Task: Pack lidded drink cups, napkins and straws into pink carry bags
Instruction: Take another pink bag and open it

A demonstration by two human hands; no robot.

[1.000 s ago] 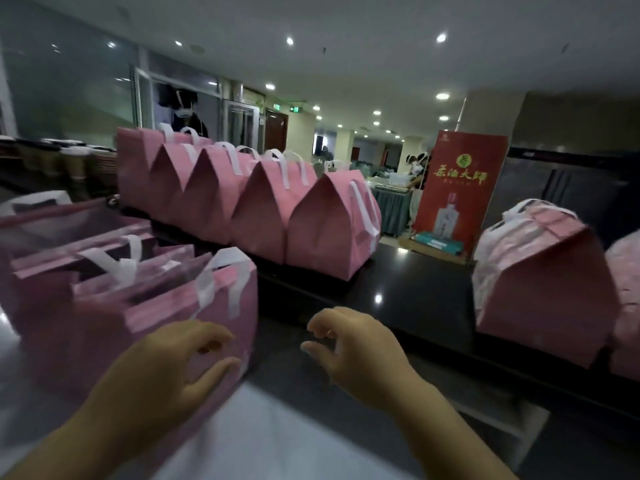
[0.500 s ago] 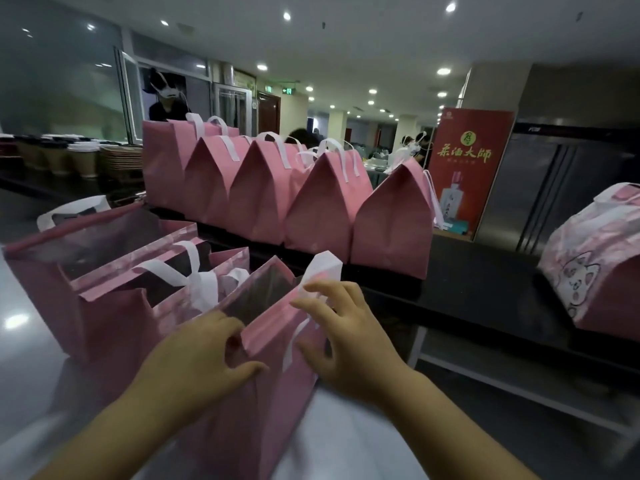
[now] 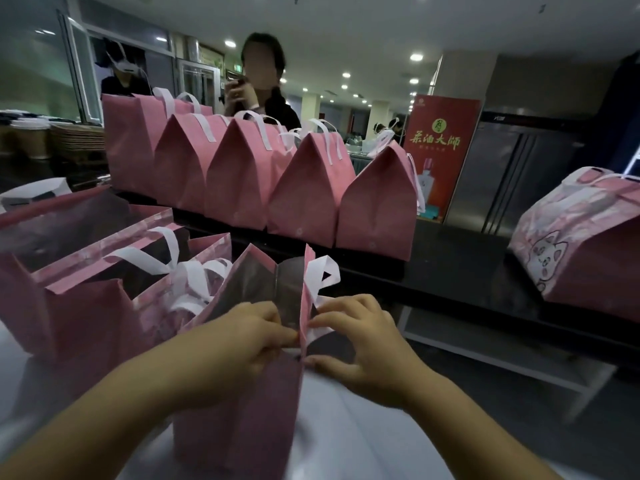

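Observation:
A pink carry bag with white handles stands upright on the pale table right in front of me, its mouth partly open. My left hand pinches the near rim of the bag from the left. My right hand pinches the same rim and a white handle from the right. What is inside the bag is hidden. Two more open pink bags stand to its left. No cups, napkins or straws show near my hands.
A row of several closed pink bags stands on the black counter behind. Another closed bag with a cat print sits at right. A person stands behind the row. Paper cups are stacked far left; a red sign stands behind.
My view has swung left and the front bag has come nearer. Both hands have closed in from resting on its sides to pinching its top rim together.

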